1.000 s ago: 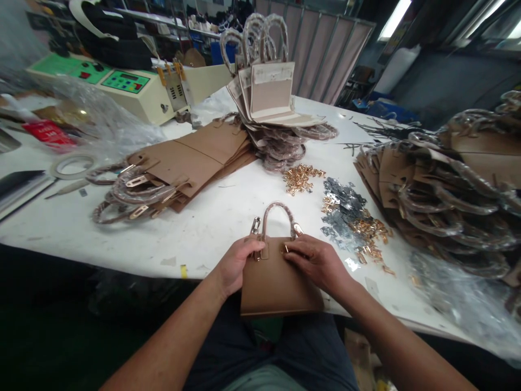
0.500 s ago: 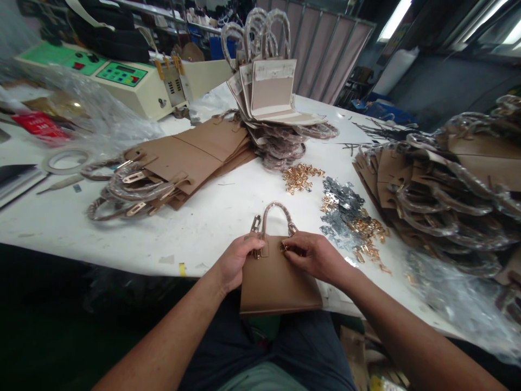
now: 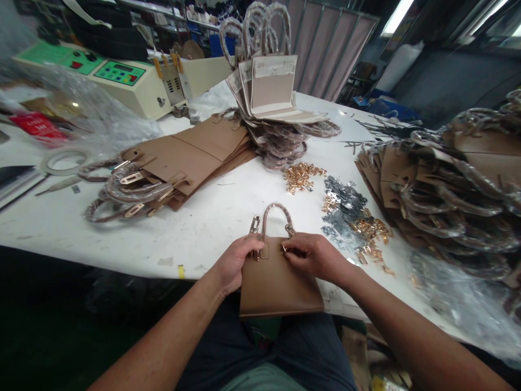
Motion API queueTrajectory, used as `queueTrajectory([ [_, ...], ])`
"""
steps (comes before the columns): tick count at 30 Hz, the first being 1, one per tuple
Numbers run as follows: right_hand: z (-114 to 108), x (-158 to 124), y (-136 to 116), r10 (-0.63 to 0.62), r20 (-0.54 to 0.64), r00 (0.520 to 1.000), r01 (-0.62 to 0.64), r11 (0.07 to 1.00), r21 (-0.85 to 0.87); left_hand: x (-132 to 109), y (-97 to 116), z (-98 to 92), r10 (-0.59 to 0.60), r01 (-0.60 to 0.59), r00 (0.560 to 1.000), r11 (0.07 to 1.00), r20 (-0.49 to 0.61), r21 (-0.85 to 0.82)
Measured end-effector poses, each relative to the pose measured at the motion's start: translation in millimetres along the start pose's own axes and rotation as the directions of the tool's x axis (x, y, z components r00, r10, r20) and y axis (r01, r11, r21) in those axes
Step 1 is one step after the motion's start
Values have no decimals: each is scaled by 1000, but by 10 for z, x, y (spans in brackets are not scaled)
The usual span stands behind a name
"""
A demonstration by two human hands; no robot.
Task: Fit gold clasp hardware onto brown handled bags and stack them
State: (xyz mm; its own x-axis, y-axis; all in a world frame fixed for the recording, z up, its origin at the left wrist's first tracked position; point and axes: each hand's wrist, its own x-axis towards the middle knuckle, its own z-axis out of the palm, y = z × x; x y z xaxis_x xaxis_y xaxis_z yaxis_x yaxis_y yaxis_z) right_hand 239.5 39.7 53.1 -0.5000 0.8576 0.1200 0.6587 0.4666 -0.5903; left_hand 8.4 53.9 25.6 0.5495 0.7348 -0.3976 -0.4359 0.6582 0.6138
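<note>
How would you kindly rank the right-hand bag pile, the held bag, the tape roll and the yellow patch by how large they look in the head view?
Largest to smallest, as they look:
1. Right-hand bag pile
2. Held bag
3. Tape roll
4. Yellow patch

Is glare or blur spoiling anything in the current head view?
Head view: light tube blown out upper right; head view: plastic sheeting at lower right smeared; head view: brown handbag readable, metal fitting by the right hand indistinct.
</note>
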Motion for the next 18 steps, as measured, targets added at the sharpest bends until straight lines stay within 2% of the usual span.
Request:
queueTrajectory([
  [6, 53, -39, 98, -60, 46, 997, 62, 997, -47, -4, 8, 30, -4, 4, 1000, 1000, -19, -5],
  [13, 114, -134, -87, -25, 6, 1000, 26, 971, -239, -8, -13, 49, 7, -7, 999, 1000, -54, 9],
  [18, 123, -182, -124, -17, -64, 998, 2, 974, -227, -20, -30, 74, 41, -36, 993, 998, -110, 44],
])
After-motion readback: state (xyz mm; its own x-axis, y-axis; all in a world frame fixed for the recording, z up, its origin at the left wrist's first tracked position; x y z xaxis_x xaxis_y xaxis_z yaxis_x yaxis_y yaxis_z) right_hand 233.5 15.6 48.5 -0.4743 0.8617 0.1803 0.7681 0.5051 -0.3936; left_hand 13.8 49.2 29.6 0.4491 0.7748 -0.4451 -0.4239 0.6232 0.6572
